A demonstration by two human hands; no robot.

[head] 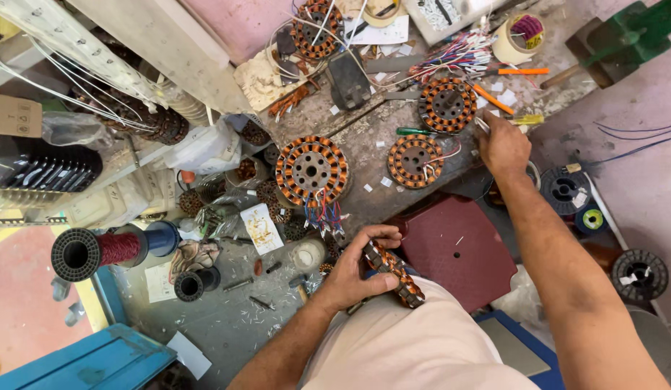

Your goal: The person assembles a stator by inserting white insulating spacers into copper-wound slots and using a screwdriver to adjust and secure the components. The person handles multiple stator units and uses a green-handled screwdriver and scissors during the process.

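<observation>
We see a cluttered workbench point(393, 137) bearing several copper-wound stators, the largest point(311, 169) at centre. Our left hand point(353, 271) is closed around a wound stator point(393, 273) held edge-on against the lap, its long axis running from near right to far left. Our right hand point(503, 144) reaches to the far right, fingers curled about a slim tool point(481, 124); the yellow-handled screwdriver point(525, 120) lies just beside it. A white label card point(261, 227) sits left of centre; a tape roll point(517, 36) lies farther off.

Brown cardboard box point(14, 115) at far left edge; white printed paper sheet point(382, 32) top centre on tabletop point(364, 137); no screens.
</observation>
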